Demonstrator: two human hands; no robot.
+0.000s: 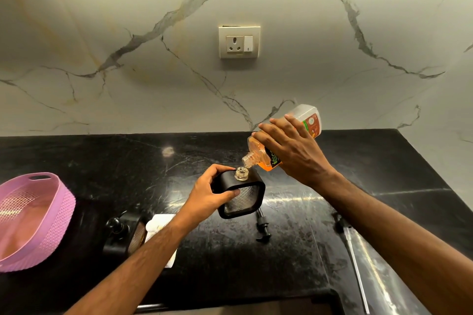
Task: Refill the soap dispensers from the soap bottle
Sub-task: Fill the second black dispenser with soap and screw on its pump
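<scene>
My left hand (208, 193) grips a square black soap dispenser (244, 193) with a textured glass body, standing on the black counter, its round neck uncapped. My right hand (291, 151) holds the clear soap bottle (261, 155) tipped down to the left, orange liquid pooled toward its open mouth, which sits just above the dispenser's neck. A black pump head (263, 227) with its tube lies on the counter just right of the dispenser. A second black dispenser (122, 236) with its pump on stands at lower left, partly behind my left forearm.
A pink perforated basket (33, 220) sits at the counter's left edge. A white cloth (160, 222) lies under my left forearm. Another pump tube (350, 238) lies at right. The marble wall behind carries a socket plate (239, 41). The counter's front edge runs along the bottom.
</scene>
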